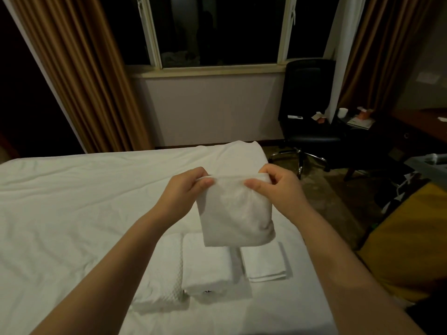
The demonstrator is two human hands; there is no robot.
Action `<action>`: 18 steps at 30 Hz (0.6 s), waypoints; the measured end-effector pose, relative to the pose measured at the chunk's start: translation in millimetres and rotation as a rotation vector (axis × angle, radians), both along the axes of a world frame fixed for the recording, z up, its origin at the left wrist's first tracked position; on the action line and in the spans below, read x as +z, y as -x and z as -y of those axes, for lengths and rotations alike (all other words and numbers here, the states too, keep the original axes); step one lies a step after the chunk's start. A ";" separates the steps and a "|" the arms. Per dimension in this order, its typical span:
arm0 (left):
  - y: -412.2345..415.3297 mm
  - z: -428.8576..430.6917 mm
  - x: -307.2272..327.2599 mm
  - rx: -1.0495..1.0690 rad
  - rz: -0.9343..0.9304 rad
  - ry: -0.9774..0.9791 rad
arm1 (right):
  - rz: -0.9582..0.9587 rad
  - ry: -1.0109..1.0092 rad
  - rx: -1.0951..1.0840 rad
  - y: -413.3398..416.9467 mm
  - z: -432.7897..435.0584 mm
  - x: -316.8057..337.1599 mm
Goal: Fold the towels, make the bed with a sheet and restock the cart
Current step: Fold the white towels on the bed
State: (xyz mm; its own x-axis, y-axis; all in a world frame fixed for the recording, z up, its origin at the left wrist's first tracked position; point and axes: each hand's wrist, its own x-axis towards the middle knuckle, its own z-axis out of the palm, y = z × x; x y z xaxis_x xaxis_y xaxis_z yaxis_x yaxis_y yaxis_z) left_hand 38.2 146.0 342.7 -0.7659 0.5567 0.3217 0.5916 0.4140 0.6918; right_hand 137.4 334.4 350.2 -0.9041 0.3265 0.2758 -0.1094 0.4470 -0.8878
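— What lies nearest?

— Three folded white towels in a row on the bed sheet. The waffle-weave towel is on the left. The plain towel sits in the middle, touching it. The smaller towel lies just beside that on the right, with stitched bands along its near edge. Each one's long axis runs from near to far.

— Any label?

— Only a small dark mark on the plain towel's near edge, too small to read.

— And above them?

— A fourth, the held towel, hangs in the air over the middle and right ones, clear of both. Its top edge runs left to right and its folded bottom edge points down at the bed. It looks nearly square, so I cannot give it a long axis.

— The hands?

— The left hand pinches the top left corner between thumb and curled fingers. The right hand pinches the top right corner the same way.

— Farther off?

— One black office chair stands beyond the bed's right corner, with a white cup on a dark table beside it. Behind is a dark window between two brown curtains.
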 end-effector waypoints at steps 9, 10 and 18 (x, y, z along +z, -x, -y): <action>-4.3 -4.0 4.6 -0.131 0.224 0.346 | -0.060 -0.047 0.075 2.9 3.5 9.6; -5.6 -6.0 6.0 -0.181 0.238 0.390 | -0.035 -0.101 0.112 3.1 5.3 12.0; -24.5 -39.3 23.1 -0.185 0.057 0.318 | -0.023 -0.134 0.188 5.9 22.3 10.3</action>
